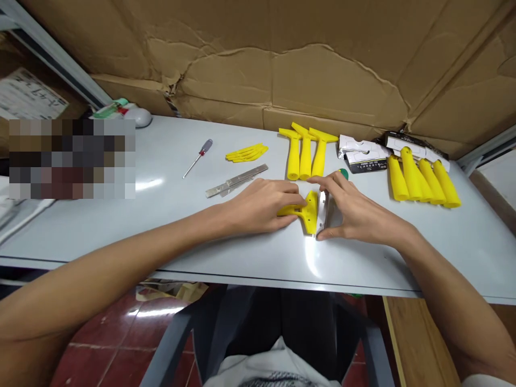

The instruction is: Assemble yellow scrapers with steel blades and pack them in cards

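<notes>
My left hand (264,205) is closed around a yellow scraper handle (310,214), whose wide head points right and lies low over the table. Beside that head, my right hand (352,210) pinches a metal blade (321,212) by its two ends, between thumb and fingers. The blade stands right along the head's edge; whether the two touch I cannot tell. Just behind my hands are three yellow scraper handles with T-shaped heads (305,156). Flat metal blades (237,180) lie behind my left hand. A green round thing (343,173) is partly hidden behind my right hand.
A screwdriver (202,154) and a stack of thin yellow pieces (246,153) lie on the grey table (161,226). Several yellow handles (421,185) stand at the right, near black-and-white packages (366,160). Cardboard (282,70) walls the back. A white cable (26,220) crosses the left.
</notes>
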The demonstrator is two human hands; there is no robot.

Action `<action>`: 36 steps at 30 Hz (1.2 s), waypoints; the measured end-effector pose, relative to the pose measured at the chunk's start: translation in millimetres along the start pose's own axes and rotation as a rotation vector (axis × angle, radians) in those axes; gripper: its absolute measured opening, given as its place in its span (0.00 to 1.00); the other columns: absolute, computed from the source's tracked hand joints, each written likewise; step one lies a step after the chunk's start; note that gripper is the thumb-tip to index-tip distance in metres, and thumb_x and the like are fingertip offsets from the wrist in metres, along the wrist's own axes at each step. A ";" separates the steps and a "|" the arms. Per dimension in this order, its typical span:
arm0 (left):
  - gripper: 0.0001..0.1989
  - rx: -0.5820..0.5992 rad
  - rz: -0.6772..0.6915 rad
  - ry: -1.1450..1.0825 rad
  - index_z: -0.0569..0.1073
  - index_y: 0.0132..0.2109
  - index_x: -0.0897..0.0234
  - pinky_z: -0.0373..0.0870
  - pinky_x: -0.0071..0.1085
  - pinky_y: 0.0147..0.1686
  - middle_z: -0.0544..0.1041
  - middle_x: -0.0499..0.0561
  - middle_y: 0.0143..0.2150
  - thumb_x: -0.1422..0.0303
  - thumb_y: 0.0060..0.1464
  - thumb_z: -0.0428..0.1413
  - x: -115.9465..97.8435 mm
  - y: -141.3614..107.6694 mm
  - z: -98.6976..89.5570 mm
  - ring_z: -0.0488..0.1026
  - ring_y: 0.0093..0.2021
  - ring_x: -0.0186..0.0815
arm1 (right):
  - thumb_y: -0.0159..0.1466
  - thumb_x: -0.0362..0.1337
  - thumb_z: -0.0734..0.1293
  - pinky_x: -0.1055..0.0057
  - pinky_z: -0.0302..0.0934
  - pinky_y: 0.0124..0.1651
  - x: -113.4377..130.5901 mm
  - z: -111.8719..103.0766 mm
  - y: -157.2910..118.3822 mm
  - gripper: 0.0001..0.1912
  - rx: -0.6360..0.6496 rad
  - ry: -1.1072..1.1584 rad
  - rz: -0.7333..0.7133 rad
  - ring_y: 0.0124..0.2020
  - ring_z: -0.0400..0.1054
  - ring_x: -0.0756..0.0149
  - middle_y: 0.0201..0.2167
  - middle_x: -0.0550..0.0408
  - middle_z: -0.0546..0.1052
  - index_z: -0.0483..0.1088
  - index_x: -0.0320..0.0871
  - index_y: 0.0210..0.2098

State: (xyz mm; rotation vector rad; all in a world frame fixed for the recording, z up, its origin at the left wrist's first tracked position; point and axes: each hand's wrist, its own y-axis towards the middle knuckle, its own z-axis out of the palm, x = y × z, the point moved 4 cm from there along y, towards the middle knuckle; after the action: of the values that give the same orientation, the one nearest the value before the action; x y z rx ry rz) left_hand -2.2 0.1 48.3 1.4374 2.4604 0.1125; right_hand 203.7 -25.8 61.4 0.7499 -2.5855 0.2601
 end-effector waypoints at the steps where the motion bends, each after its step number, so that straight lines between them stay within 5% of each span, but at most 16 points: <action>1: 0.13 0.001 -0.008 0.002 0.82 0.52 0.58 0.68 0.31 0.39 0.83 0.52 0.48 0.66 0.66 0.56 0.4 0.2 0.4 0.81 0.44 0.39 | 0.55 0.47 0.83 0.45 0.68 0.62 -1.0 0.4 1.0 0.52 -0.002 0.006 -0.013 0.58 0.67 0.46 0.58 0.44 0.66 0.58 0.52 0.73; 6: 0.12 0.025 -0.038 -0.002 0.81 0.52 0.59 0.64 0.31 0.35 0.83 0.50 0.45 0.68 0.64 0.58 3.1 2.1 -1.0 0.80 0.42 0.37 | 0.59 0.44 0.81 0.50 0.71 0.61 -8.9 -5.3 3.6 0.28 -0.038 0.091 -0.042 0.56 0.71 0.52 0.59 0.46 0.68 0.76 0.49 0.57; 10: 0.09 -0.008 -0.035 0.064 0.81 0.48 0.59 0.59 0.32 0.33 0.81 0.49 0.43 0.68 0.63 0.58 3.0 1.0 -2.0 0.79 0.40 0.36 | 0.65 0.44 0.76 0.57 0.75 0.50 -13.4 -16.8 3.9 0.08 -0.101 0.342 -0.029 0.50 0.75 0.57 0.56 0.48 0.73 0.84 0.49 0.41; 15: 0.06 -0.055 0.002 0.169 0.80 0.44 0.59 0.53 0.32 0.30 0.80 0.49 0.42 0.70 0.61 0.58 -3.4 -0.9 -2.5 0.78 0.40 0.36 | 0.60 0.43 0.80 0.57 0.74 0.55 -19.4 -17.0 8.0 0.08 -0.248 0.612 -0.011 0.54 0.75 0.56 0.51 0.49 0.78 0.86 0.50 0.38; 22: 0.04 -0.054 0.006 0.160 0.78 0.40 0.60 0.53 0.32 0.29 0.79 0.48 0.39 0.71 0.60 0.57 -6.1 0.2 -2.1 0.76 0.37 0.34 | 0.63 0.39 0.76 0.57 0.74 0.50 -17.9 1.0 16.1 0.06 -0.225 0.304 -0.015 0.35 0.75 0.67 0.54 0.48 0.76 0.82 0.45 0.39; 29: 0.05 -0.028 0.000 0.107 0.80 0.39 0.59 0.55 0.33 0.30 0.80 0.48 0.39 0.70 0.61 0.58 -0.2 0.2 -3.0 0.76 0.37 0.34 | 0.69 0.35 0.71 0.52 0.70 0.58 -8.8 8.8 16.8 0.04 -0.304 0.036 -0.110 0.52 0.76 0.54 0.52 0.46 0.79 0.79 0.45 0.38; 36: 0.08 -0.002 -0.010 0.066 0.83 0.44 0.55 0.56 0.32 0.31 0.82 0.47 0.42 0.68 0.63 0.59 2.3 0.3 -3.6 0.78 0.40 0.34 | 0.67 0.44 0.76 0.51 0.71 0.58 -7.6 12.5 17.4 0.09 -0.209 0.042 -0.185 0.52 0.77 0.52 0.50 0.48 0.84 0.81 0.45 0.41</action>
State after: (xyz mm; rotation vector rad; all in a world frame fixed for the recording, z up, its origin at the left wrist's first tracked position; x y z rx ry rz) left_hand -4.1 2.4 51.3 1.4419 2.5186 0.1627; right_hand 195.6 -11.3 45.9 0.8869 -2.4356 -0.0499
